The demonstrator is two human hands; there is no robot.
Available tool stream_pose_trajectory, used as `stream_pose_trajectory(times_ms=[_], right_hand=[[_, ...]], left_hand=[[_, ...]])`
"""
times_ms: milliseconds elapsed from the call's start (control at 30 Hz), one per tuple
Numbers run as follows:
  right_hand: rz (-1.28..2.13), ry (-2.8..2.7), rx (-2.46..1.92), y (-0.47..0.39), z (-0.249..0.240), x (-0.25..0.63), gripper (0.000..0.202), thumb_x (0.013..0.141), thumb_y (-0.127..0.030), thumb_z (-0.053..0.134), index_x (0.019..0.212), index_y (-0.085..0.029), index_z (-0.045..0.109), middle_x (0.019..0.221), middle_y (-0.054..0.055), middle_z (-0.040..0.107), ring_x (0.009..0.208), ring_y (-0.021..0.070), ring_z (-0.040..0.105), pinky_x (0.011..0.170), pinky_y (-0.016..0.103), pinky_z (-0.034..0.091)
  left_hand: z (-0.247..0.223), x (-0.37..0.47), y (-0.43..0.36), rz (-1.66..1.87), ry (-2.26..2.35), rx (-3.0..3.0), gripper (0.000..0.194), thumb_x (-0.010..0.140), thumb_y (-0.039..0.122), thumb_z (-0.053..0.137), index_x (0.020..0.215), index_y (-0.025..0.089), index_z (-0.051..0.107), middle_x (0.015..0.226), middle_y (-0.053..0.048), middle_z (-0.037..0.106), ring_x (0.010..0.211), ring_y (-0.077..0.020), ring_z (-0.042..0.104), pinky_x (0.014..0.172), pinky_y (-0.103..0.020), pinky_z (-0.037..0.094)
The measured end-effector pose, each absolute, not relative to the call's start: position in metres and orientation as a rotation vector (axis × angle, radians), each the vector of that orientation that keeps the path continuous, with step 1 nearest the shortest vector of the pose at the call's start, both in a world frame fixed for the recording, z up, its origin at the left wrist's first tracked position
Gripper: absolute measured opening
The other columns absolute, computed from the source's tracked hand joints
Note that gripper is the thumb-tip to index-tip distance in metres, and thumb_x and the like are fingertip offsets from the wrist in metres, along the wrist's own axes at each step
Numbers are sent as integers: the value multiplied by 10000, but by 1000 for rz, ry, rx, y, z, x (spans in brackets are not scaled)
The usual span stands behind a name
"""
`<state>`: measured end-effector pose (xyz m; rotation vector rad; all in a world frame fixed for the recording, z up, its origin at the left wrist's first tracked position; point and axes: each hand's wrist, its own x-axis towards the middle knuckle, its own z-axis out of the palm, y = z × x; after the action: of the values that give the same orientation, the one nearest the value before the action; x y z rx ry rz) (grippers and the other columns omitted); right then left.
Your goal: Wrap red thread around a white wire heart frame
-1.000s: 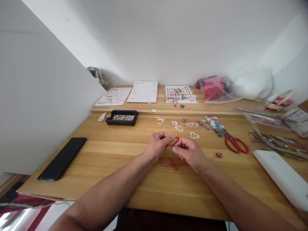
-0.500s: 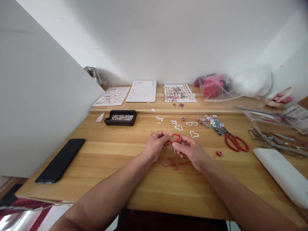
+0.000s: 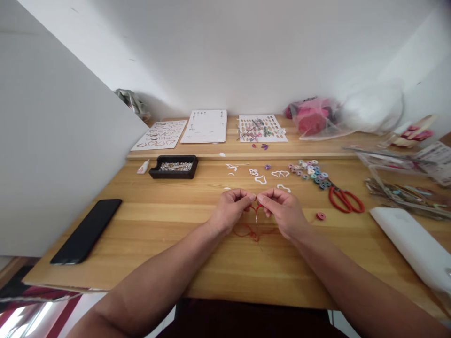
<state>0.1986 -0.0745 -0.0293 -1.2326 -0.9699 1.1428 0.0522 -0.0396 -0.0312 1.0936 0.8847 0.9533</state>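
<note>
Between my hands is a small red thread-wrapped petal outline [image 3: 259, 208], partly hidden by fingers, with a thin pale stem pointing down. My left hand [image 3: 229, 209] is closed, pinching its left side between thumb and forefinger. Opposite it, my right hand [image 3: 283, 211] pinches the right side, and the two sets of fingertips nearly meet at the top. Loose red thread [image 3: 252, 233] lies tangled on the wood below. A small red thread spool [image 3: 320, 216] sits to the right of my right hand. White petal-shaped outlines [image 3: 260, 180] lie just beyond my fingers.
Red-handled scissors [image 3: 347, 201] and several small thread spools [image 3: 310, 172] lie to the right, near a white oblong object [image 3: 405, 244]. At left are a black phone [image 3: 86, 231], a black bead tray [image 3: 173, 174] and a small glue bottle [image 3: 143, 167]. Printed sheets [image 3: 206, 124] rest on the back ledge.
My right thumb has moved up from the lower edge, and both hands' fingertips have come together at the top. More of the red outline is covered. The view has tilted slightly.
</note>
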Motion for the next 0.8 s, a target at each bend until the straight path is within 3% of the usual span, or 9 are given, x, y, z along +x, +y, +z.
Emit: stream_pose_trajectory(times_ms=[200,333,500,667,800], right_hand=[[1256,-849,-1213,-73,-27,198,335,638,-423,832,743,-166,644,616,-29,569,506,75,463,431,199,347],[1388,-903,-1192,-76,-24,199,354,694,-465,804,811,-175,638,708,-14,610,546,76,490,450,194,359],[1480,-1057,-1225,-80,-25,200,315,711,-422,798,737,-163,620,674,-13,607,508,59,443,449,197,320],[1431,-988,-1202,-79,-25,200,319,690,-418,811,700,-172,609,634,-20,589,486,61,411,436,207,292],[1386,-947,-1202,-78,-23,200,335,675,-434,821,705,-170,617,649,-19,584,495,62,412,434,206,306]], left_hand=[[-34,53,-39,954,889,985,403,644,484,820,718,129,646,578,11,571,511,-66,476,464,-182,334],[-31,53,-36,1059,891,930,422,636,486,832,706,126,622,567,16,565,504,-60,479,459,-172,338],[-30,53,-34,1113,877,835,439,625,484,848,759,125,633,587,20,573,509,-60,502,473,-174,363],[-31,52,-36,1058,809,788,469,688,546,795,914,149,690,764,-10,629,617,-76,573,516,-176,402],[-34,52,-37,987,848,830,458,675,534,809,890,141,711,771,-23,635,635,-78,563,525,-172,384]])
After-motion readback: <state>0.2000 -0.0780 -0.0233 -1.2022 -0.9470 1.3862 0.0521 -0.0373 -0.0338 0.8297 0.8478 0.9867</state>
